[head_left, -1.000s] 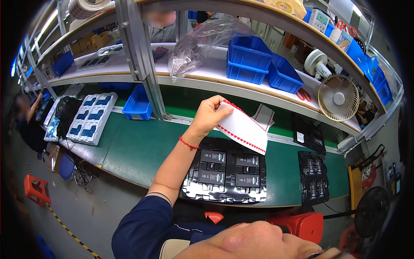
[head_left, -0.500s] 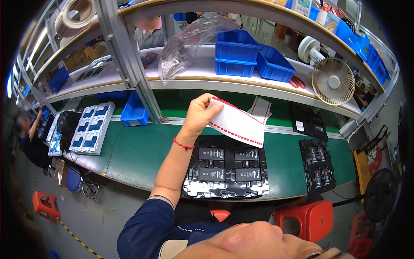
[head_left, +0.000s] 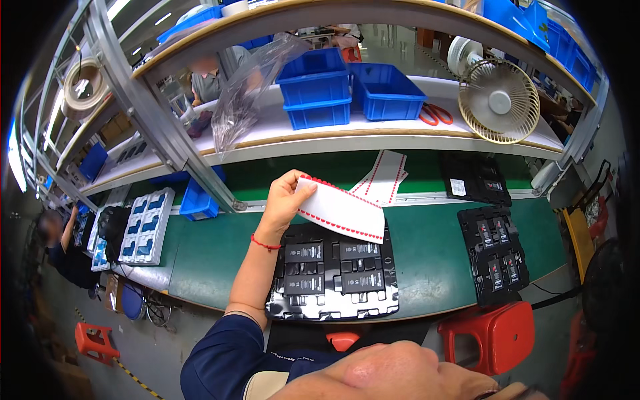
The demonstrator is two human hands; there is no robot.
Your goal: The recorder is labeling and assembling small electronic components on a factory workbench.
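Observation:
My left hand [head_left: 287,199] is closed on the left end of a white sheet with red round stickers [head_left: 341,208] along its two long edges, thumb on top. The sheet hangs over the far part of a black plastic tray [head_left: 333,308] on the bench. In the tray's pockets lie several flat black batteries [head_left: 305,259] with light print. The sheet covers part of the tray's far edge. My right hand is not in view.
More white sheets with red edges [head_left: 390,175] lie behind the tray. At right are another black tray of batteries [head_left: 492,250], a red stool [head_left: 493,333] and, on the shelf, a fan [head_left: 499,103], orange-handled scissors [head_left: 437,115] and blue bins [head_left: 313,110]. A white tray [head_left: 148,227] stands left.
The view has shifted, so the bench and shelf sit differently in the picture. My left hand still grips the sheet over the tray's far side.

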